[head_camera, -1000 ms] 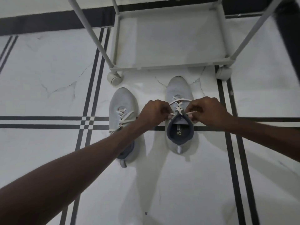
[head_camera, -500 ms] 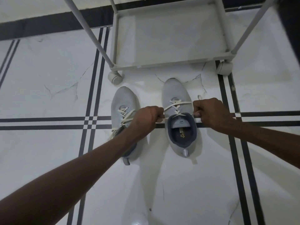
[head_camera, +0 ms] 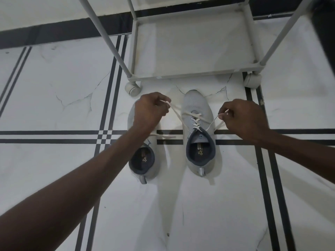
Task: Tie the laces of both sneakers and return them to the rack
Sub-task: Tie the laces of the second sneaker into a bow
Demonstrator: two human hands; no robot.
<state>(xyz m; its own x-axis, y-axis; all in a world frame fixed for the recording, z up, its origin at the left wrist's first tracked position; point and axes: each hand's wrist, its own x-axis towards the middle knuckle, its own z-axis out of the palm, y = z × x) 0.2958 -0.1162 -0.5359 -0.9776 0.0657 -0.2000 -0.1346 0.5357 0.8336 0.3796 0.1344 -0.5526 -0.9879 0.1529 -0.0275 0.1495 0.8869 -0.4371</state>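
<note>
Two light grey sneakers stand side by side on the floor, toes toward the rack. The right sneaker (head_camera: 196,105) has white laces (head_camera: 196,124) whose two ends are drawn out taut to either side. My left hand (head_camera: 148,110) pinches one lace end above the left sneaker (head_camera: 143,165), hiding that shoe's front and most of its laces. My right hand (head_camera: 241,118) pinches the other lace end to the right of the right sneaker. The grey rack (head_camera: 190,76) stands just beyond the toes, its bottom shelf bare.
The rack rolls on castors (head_camera: 133,89) and has slanting grey posts (head_camera: 103,35) rising toward me on both sides. The floor is white marble with black inlay stripes (head_camera: 54,136). A dark object (head_camera: 324,33) fills the top right corner.
Both hands have moved apart and away from the shoe's collar, drawing the right sneaker's lace ends out longer; my left hand now hovers over the left sneaker.
</note>
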